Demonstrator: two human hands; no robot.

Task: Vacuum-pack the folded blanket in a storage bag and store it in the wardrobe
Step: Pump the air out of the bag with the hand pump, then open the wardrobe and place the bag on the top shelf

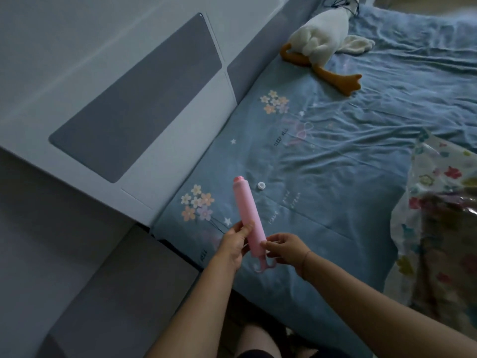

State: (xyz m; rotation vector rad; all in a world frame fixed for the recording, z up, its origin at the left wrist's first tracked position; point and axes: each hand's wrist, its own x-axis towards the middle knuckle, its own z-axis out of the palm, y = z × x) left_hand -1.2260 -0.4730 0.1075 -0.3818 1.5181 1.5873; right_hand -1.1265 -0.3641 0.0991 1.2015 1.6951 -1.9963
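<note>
Gripping pink pump (249,215) | left hand (233,245), right hand (285,250) | lengthwise away, handle nearest

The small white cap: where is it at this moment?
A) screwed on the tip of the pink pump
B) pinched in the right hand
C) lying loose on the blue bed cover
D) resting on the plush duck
C: the small white cap lies by itself on the blue bed cover, while the left hand and the right hand both hold the pink pump.
</note>
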